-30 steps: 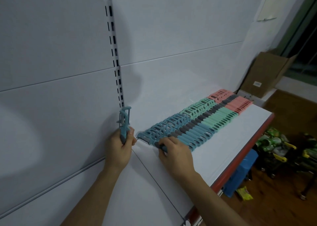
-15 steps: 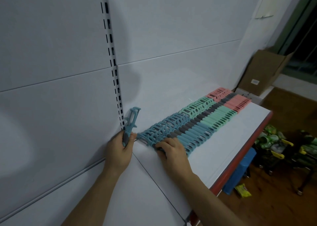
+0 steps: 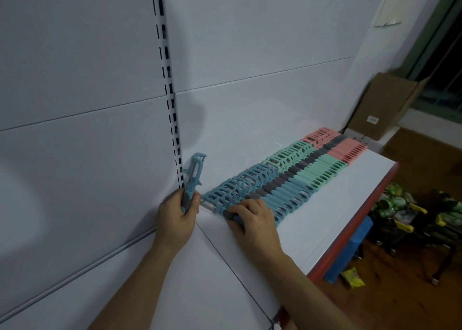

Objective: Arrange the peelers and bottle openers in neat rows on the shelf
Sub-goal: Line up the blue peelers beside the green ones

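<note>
Shelf [image 3: 337,204]: smooth white board, red front lip; centre to right of frame.
Peeler row [image 3: 287,179]: blue, mint and pink, packed side by side at centre frame; slotted plastic handles, grey grips.
Right hand [image 3: 252,219]: fingers curled over end peeler [image 3: 217,205] at the row's near end.
Left hand [image 3: 175,219]: clasps loose peeler [image 3: 195,177] upright by its grip, centre-left.
Handling: likely light and stiff; take the grey grip, avoid the blade.

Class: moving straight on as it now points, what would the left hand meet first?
Probably the slotted upright of the back panel, right beyond the left hand gripping a blue peeler; depth is unclear.
</note>
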{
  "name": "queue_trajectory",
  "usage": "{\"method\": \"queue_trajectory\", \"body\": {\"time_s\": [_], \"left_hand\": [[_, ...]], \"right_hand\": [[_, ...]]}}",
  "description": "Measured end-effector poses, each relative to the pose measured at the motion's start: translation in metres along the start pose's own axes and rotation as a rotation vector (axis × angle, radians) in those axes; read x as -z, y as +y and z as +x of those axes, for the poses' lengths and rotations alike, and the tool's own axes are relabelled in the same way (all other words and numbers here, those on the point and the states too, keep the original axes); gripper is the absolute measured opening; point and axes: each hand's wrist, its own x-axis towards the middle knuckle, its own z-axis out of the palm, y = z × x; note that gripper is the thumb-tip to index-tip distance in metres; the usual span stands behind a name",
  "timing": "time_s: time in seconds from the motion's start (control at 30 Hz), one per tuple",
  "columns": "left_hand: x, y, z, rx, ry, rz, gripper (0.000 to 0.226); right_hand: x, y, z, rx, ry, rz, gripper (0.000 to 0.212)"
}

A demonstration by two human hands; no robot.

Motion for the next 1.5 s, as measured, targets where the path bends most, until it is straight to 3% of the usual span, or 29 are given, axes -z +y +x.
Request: {"method": "queue_trajectory", "body": {"time_s": [0.17, 0.27, 0.4, 0.53, 0.7, 0.87, 1.0, 1.1, 1.23, 1.5], "left_hand": [[0.001, 0.010, 0.000, 0.089, -0.230, -0.446, 0.034], [0.003, 0.020, -0.003, 0.187, -0.432, -0.672, 0.026], [0.000, 0.036, -0.012, 0.152, -0.622, -0.696, 0.014], [0.007, 0.040, -0.004, 0.145, -0.600, -0.541, 0.024], [0.021, 0.014, 0.001, -0.041, -0.315, -0.015, 0.028], [0.017, 0.001, 0.002, -0.132, -0.046, 0.163, 0.044], [0.017, -0.007, 0.002, -0.019, 0.083, 0.053, 0.046], [0.017, -0.007, 0.000, 0.028, 0.121, 0.012, 0.052], [0.017, -0.007, -0.002, 0.100, 0.123, -0.007, 0.055], [0.015, 0.001, -0.007, 0.110, 0.085, 0.047, 0.028]], "right_hand": [[0.007, -0.009, 0.002, -0.001, 0.094, 0.081, 0.016], [0.015, -0.025, 0.012, -0.033, 0.111, 0.328, 0.020], [0.015, -0.046, 0.026, -0.107, -0.070, 0.808, 0.018], [0.013, -0.050, 0.025, -0.190, -0.035, 1.079, 0.023], [0.019, -0.037, 0.021, -0.277, 0.096, 1.023, 0.027], [0.020, -0.021, 0.007, -0.158, 0.071, 0.519, 0.027], [0.022, -0.011, 0.004, -0.075, -0.089, 0.225, 0.048], [0.021, -0.010, 0.001, -0.008, -0.110, 0.138, 0.049], [0.021, -0.010, -0.001, 0.036, 0.055, 0.077, 0.025], [0.010, -0.009, -0.003, 0.097, 0.033, 0.084, 0.010]]}}
